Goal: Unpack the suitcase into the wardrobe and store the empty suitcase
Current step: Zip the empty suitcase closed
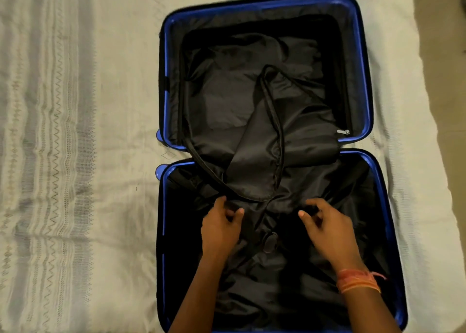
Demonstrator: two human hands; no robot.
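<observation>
Left hand is pinching black lining in the blue suitcase, probably checking it's empty. Right hand is curling; grip unclear.

Glossy blue hard-shell suitcase, probably plastic; shiny black cloth lining.

A wrinkled cream bedspread bears grey zigzag stripes.
</observation>
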